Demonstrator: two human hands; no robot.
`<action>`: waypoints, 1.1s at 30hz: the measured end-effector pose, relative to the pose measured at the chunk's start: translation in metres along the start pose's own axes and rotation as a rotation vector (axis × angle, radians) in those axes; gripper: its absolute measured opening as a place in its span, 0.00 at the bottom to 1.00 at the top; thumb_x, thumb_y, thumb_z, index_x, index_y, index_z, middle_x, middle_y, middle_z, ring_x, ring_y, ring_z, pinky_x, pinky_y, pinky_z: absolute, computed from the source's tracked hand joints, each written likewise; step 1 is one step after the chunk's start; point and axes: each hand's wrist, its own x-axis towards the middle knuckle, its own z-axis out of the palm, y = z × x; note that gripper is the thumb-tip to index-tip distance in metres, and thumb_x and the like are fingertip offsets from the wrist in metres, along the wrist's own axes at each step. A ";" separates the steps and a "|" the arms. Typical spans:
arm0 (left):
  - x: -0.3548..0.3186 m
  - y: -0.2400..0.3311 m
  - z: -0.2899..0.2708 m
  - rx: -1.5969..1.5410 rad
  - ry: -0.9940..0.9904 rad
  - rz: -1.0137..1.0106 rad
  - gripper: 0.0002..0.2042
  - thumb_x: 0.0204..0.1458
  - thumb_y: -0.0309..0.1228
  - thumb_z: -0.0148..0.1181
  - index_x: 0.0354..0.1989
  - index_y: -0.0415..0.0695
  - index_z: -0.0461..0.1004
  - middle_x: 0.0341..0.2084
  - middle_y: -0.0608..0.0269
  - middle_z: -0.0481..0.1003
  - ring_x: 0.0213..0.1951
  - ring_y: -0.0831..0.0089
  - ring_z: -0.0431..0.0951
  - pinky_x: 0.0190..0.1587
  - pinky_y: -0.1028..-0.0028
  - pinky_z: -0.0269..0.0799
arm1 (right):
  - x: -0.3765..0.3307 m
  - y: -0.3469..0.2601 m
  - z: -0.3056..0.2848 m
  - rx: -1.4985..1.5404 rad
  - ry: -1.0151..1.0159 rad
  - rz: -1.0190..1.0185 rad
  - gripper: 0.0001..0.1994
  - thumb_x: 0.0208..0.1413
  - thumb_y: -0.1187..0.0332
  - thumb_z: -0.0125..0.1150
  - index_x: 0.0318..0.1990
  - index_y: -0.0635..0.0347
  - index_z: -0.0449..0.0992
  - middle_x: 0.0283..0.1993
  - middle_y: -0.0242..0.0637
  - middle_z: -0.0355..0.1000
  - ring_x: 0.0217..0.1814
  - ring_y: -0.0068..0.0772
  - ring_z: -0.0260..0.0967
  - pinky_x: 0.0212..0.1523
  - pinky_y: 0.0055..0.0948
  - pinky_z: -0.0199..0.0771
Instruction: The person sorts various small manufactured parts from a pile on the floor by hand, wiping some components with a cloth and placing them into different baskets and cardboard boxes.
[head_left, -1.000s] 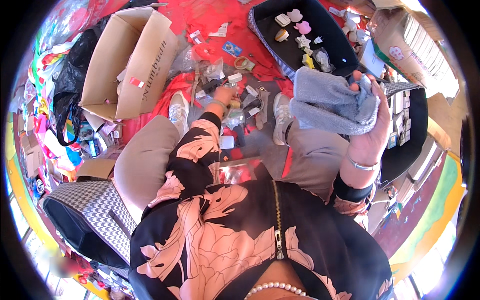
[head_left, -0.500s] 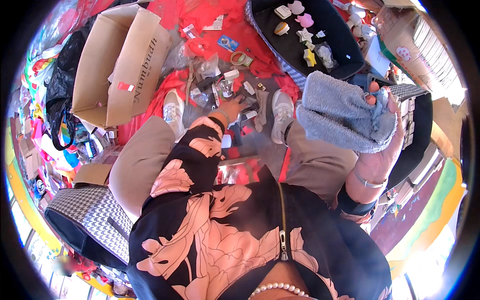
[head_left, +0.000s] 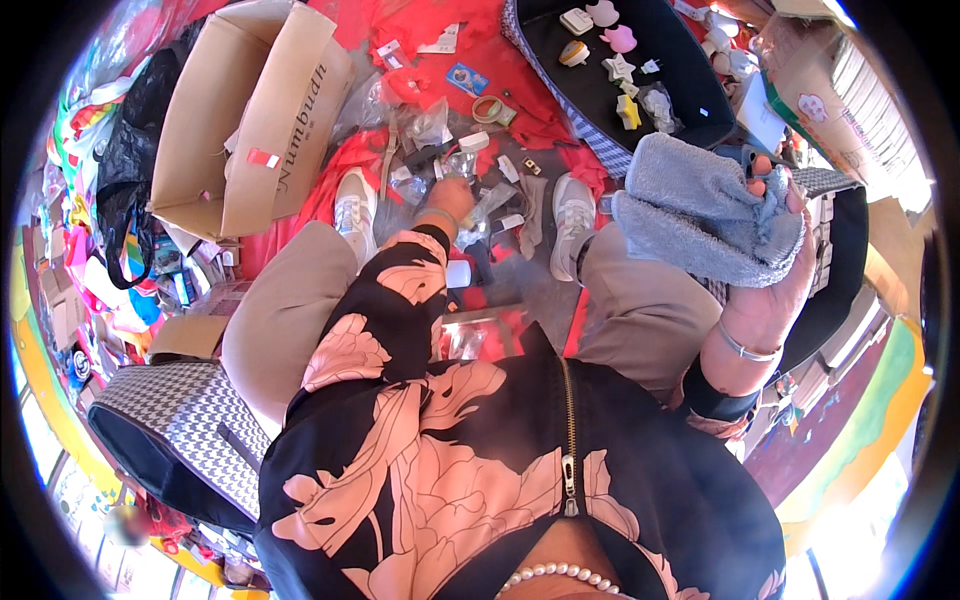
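My right hand [head_left: 797, 245] is raised at the right and closed round a folded grey-blue terry cloth [head_left: 690, 205]. Some fingertips show through at the cloth's upper edge, beside a dark piece I cannot make out. Down between my shoes, my left hand [head_left: 452, 198] reaches into a scatter of small items, its fingers curled in. Whatever it grips, if anything, is hidden. About it lie clear plastic wrappers [head_left: 432, 125], a small white box [head_left: 474, 142], a white stick-like piece [head_left: 508, 168], a beige sock-like cloth strip [head_left: 532, 215] and a white cylinder [head_left: 458, 274].
Ahead to the right stands a black bin [head_left: 680, 60] with a yellow star [head_left: 628, 112], a pink piece [head_left: 620, 39] and other small pieces. An open cardboard box [head_left: 290, 140] is at the left. A houndstooth case [head_left: 185, 410] lies by my left knee. Red sheeting [head_left: 530, 60] covers the floor ahead.
My left hand has drawn its fingers in and shifted slightly left, away from the pieces on its right. The right hand and cloth have moved slightly to the right in view.
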 end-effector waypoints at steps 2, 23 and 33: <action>0.002 -0.002 -0.005 -0.178 0.146 -0.134 0.10 0.45 0.29 0.47 0.30 0.41 0.75 0.35 0.50 0.73 0.40 0.53 0.74 0.41 0.61 0.71 | 0.002 0.001 0.002 0.003 -0.025 0.041 0.10 0.55 0.71 0.47 0.42 0.66 0.70 0.40 0.48 0.73 0.36 0.38 0.73 0.40 0.40 0.75; -0.013 0.001 0.011 -1.200 -0.632 -0.139 0.15 0.48 0.38 0.60 0.38 0.39 0.73 0.25 0.67 0.74 0.24 0.78 0.72 0.27 0.79 0.67 | 0.001 0.011 0.007 -0.035 -0.037 0.053 0.10 0.55 0.71 0.49 0.41 0.68 0.70 0.41 0.52 0.71 0.35 0.40 0.71 0.38 0.37 0.74; -0.062 0.084 -0.098 -1.632 -0.818 0.207 0.24 0.46 0.26 0.57 0.54 0.42 0.62 0.34 0.63 0.73 0.28 0.75 0.74 0.26 0.81 0.70 | 0.005 0.008 -0.003 0.025 -0.129 0.075 0.10 0.55 0.72 0.49 0.41 0.69 0.69 0.41 0.54 0.71 0.35 0.41 0.73 0.36 0.38 0.76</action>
